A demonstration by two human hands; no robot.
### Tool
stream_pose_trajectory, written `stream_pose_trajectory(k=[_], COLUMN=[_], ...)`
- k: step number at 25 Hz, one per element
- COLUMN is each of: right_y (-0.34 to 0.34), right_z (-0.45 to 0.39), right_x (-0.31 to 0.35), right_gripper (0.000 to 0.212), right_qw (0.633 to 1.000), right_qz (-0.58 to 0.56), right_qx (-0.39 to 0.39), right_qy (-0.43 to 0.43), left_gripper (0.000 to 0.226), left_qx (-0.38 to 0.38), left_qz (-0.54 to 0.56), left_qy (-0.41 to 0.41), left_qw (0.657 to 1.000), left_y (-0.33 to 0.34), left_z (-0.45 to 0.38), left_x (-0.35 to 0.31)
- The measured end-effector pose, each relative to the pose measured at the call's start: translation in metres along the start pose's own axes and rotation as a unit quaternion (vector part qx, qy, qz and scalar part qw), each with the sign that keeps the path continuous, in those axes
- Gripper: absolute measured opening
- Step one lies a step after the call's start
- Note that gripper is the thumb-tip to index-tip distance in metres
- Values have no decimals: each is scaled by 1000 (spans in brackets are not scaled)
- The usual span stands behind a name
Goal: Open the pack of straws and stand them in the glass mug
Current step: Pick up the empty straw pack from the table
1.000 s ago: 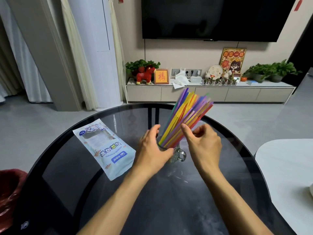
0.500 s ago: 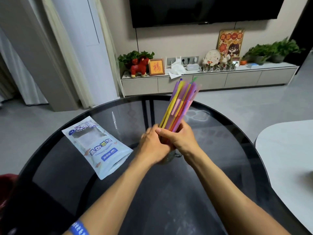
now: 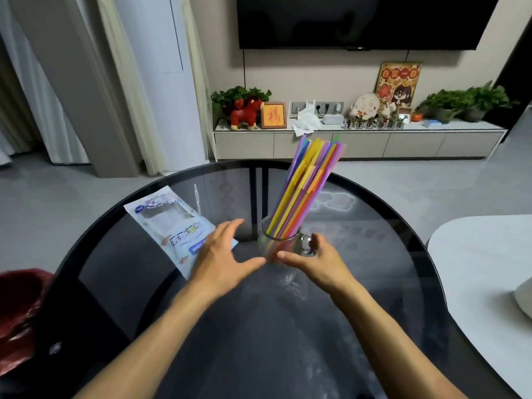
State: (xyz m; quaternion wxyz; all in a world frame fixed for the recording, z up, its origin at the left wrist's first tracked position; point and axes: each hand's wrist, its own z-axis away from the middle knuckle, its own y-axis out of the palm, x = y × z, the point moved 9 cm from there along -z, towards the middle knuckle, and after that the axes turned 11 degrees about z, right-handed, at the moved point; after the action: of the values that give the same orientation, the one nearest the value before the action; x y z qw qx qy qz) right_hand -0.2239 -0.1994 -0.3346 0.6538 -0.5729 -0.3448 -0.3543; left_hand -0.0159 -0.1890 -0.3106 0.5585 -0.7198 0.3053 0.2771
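Straws [image 3: 305,191] stand bundled in the glass mug [image 3: 280,249], leaning to the right and away, their tips fanned a little at the top — purple, yellow, orange, blue and green among them. The mug sits upright near the middle of the round dark glass table [image 3: 259,326], its handle turned to the right. The left hand [image 3: 223,259] hovers just left of the mug with its fingers spread and its thumb reaching toward the base of the glass; it holds nothing, and whether the thumb tip touches the glass cannot be told. The right hand [image 3: 315,262] is low on the right side, loosely open, fingers curled near the handle and thumb pointing left toward the other thumb; it grips nothing, though contact with the handle cannot be ruled out. The pale blue straw pack [image 3: 169,226] lies flat on the table to the left of the mug, partly under the left hand. At the near left edge a red bag [image 3: 20,315] shows beside the table, and a white table [image 3: 486,272] edge sits at the right — well apart from the mug
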Motion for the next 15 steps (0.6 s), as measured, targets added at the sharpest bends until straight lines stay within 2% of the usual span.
stream_pose_trajectory(k=[2,4,6,8,9,11,13,15], right_y=[6,7,15,31,43,82,124,149], right_z=[16,36,62,81,87,91,88,83], right_x=[-9,-20,-20,-5,9,42,74,114], right_gripper=[68,69,61,42,40,59,72,51], right_qw=[997,989,980,977,978,961,905,885], right_qz=[53,65,77,94,103,204,347,355], right_qx=[-40,-112,-168,-191,-182,-117,-76,-85], right_qy=[34,78,79,21,-26,-147,-236,-289], left_gripper=[80,65,46,29,23,12,6,8], left_qx=[-33,-20,-4,23,41,54,0,-89], left_qz=[-123,-170,-218,-286,-312,-322,-313,-288], left_qy=[-28,-88,-94,-63,-38,9,80,143], left_qw=[991,981,972,956,949,945,946,943], left_y=[-31,-47,-49,-48,-48,-58,-88,-129], left_z=[20,39,48,52,55,61,74,90], left_x=[43,74,74,55,44,29,14,11])
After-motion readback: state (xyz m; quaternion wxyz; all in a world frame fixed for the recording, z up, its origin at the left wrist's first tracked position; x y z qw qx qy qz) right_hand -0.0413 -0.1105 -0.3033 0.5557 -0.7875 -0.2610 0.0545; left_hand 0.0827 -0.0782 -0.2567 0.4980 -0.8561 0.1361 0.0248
